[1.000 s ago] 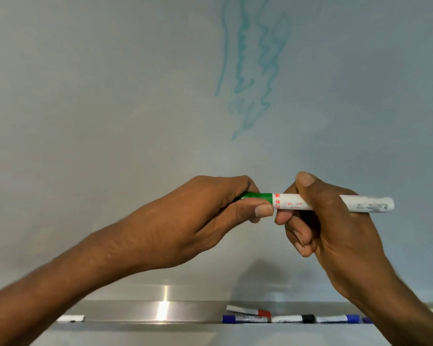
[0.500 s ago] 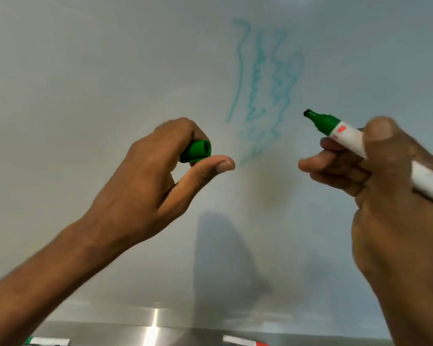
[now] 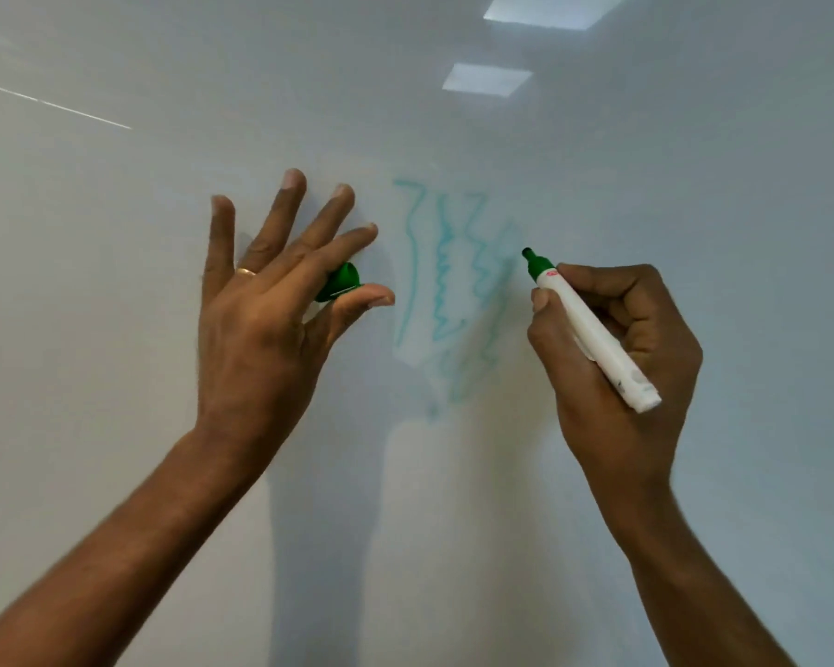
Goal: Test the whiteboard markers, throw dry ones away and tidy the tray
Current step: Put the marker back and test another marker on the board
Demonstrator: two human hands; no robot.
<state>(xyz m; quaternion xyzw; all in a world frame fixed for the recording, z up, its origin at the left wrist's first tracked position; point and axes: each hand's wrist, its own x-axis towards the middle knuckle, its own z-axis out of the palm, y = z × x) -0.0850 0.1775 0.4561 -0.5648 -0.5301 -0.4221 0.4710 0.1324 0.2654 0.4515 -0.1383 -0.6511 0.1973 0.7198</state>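
Observation:
My right hand point(image 3: 617, 349) grips an uncapped green whiteboard marker point(image 3: 593, 329), white barrel, its dark tip pointing up-left close to the whiteboard point(image 3: 164, 426). Faint teal-green scribbles point(image 3: 449, 291) sit on the board just left of the tip. My left hand point(image 3: 266, 310) is raised with its fingers spread against the board, and the green cap point(image 3: 340, 281) is pinched between the thumb and the base of the forefinger. A ring shows on one left finger. The marker tray is out of view.
The whiteboard fills the view. Ceiling light reflections point(image 3: 487, 79) show at the top right, and a thin bright streak point(image 3: 49, 105) crosses the upper left. The hands' shadows fall on the board below the scribbles.
The cap came off the green marker one second ago. Both hands rose toward the scribbles, the left fingers spread out, and the view tilted up so the tray dropped from sight.

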